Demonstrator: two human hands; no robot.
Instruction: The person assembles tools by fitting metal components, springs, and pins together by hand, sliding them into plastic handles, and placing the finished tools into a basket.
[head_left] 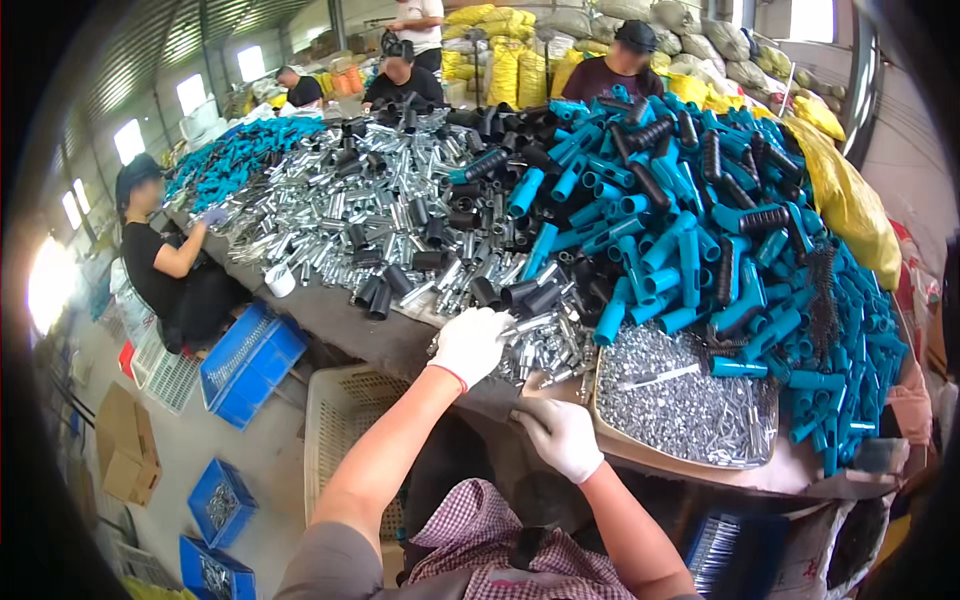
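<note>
My left hand [470, 346], in a white glove with a red cuff edge, reaches over small shiny metal parts [548, 348] at the near edge of the heap. Its fingers look bent together, and whatever they hold is hidden. Lower and to the right, my right hand [562, 438] wears a white glove with greyed fingertips. Its fingers are drawn together at the table's front edge; I cannot make out anything in them. Just right of it stands a shallow tray [686, 462] full of small silver pieces, with a thin pale stick [660, 377] lying on top.
Teal plastic handles [690, 250] with black grips pile high on the right. Metal tubes and black sleeves [390, 215] cover the middle. A pale plastic basket [330, 400] stands below the table, left of me. Blue crates [250, 362] sit on the floor. Co-workers [165, 250] surround the table.
</note>
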